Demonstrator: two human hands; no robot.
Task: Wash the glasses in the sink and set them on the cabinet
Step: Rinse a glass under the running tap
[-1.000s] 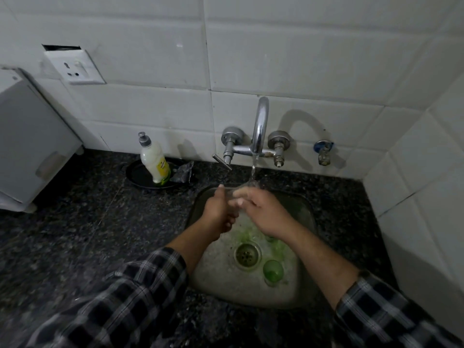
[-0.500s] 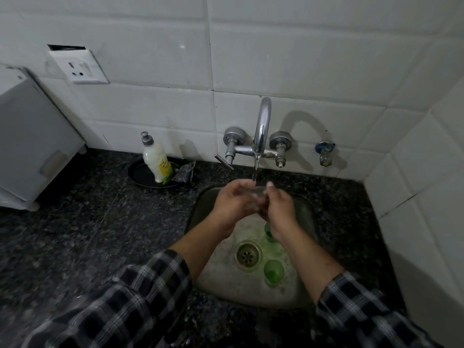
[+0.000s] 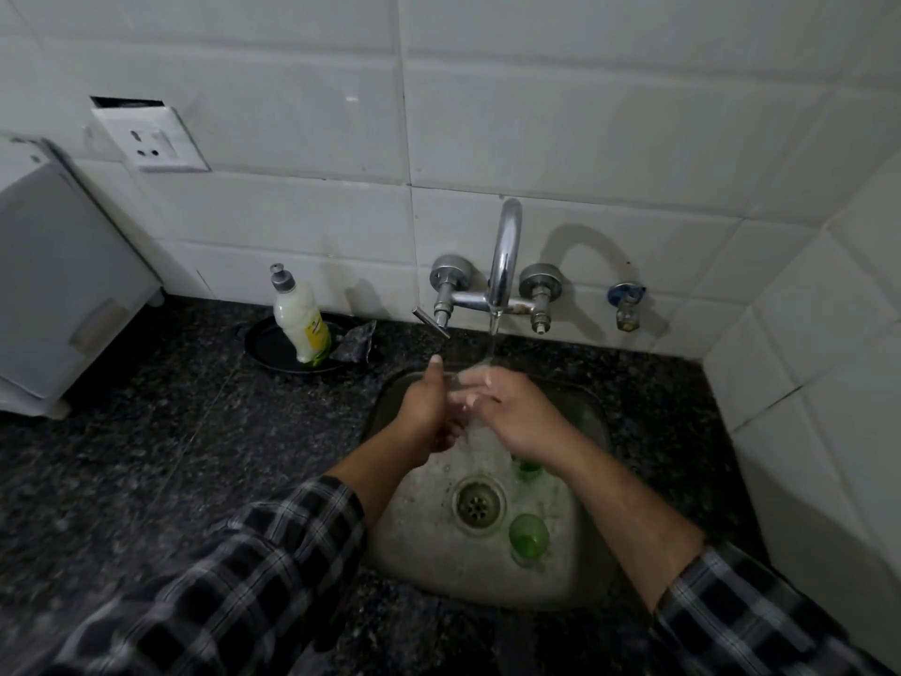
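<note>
A clear glass (image 3: pixel 462 400) sits under the running tap (image 3: pixel 504 251), over the back of the steel sink (image 3: pixel 597 422). My left hand (image 3: pixel 423 414) grips it from the left with the thumb pointing up. From the right, my right hand (image 3: pixel 514 414) lays its curled fingers over the glass. Water falls onto the glass and fingers. Much of the glass is hidden by both hands. Two green glasses are in the basin: one (image 3: pixel 529 536) right of the drain, another (image 3: pixel 526 470) partly under my right wrist.
A dish-soap bottle (image 3: pixel 300 324) stands on a black dish (image 3: pixel 265 346) with a scrub pad (image 3: pixel 356 341) left of the tap. A white appliance (image 3: pixel 58 285) sits at the far left on the dark granite counter (image 3: pixel 170 456). Tiled walls close the back and right.
My right hand has turned so its fingers lie across the glass. My left hand has dropped lower on the left side, thumb now up. Water keeps running.
</note>
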